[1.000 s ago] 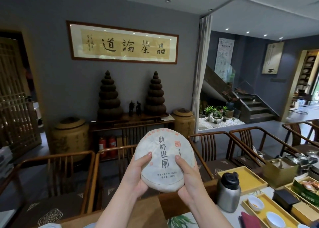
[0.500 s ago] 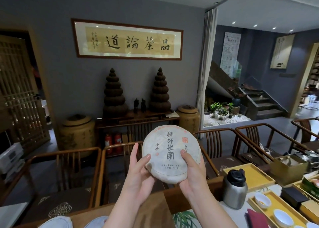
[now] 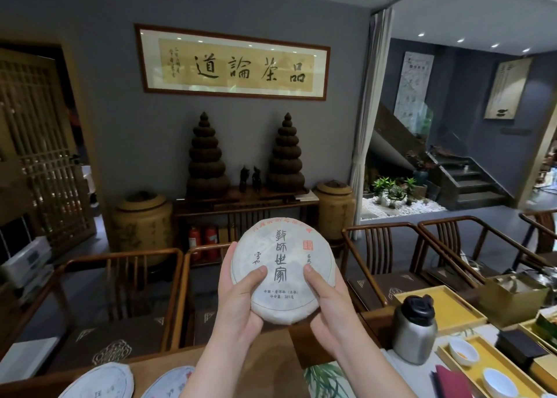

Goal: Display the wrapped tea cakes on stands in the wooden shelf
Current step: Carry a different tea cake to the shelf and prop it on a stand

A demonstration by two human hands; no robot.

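A round tea cake (image 3: pixel 284 265) wrapped in white paper with dark calligraphy and a red seal is held upright in front of me, face toward the camera. My left hand (image 3: pixel 238 301) grips its lower left edge, thumb on the face. My right hand (image 3: pixel 327 304) grips the lower right edge, thumb likewise on the front. Two more wrapped tea cakes lie flat on the wooden table at the bottom left, one (image 3: pixel 99 382) further left and one (image 3: pixel 168 382) beside my left forearm. No wooden shelf or stands are in view.
Wooden armchairs (image 3: pixel 120 301) stand behind the table. A steel thermos (image 3: pixel 414 328) and yellow trays (image 3: pixel 443 304) with white cups (image 3: pixel 462 352) sit at the right. A console (image 3: pixel 247 204) with dark stacked ornaments and two clay jars stands against the grey wall. Stairs (image 3: pixel 470 180) rise far right.
The view has swung left and tilted down, bringing two more tea cakes into sight at the bottom left. Both hands keep hold of the cake; the left thumb has settled onto its face.
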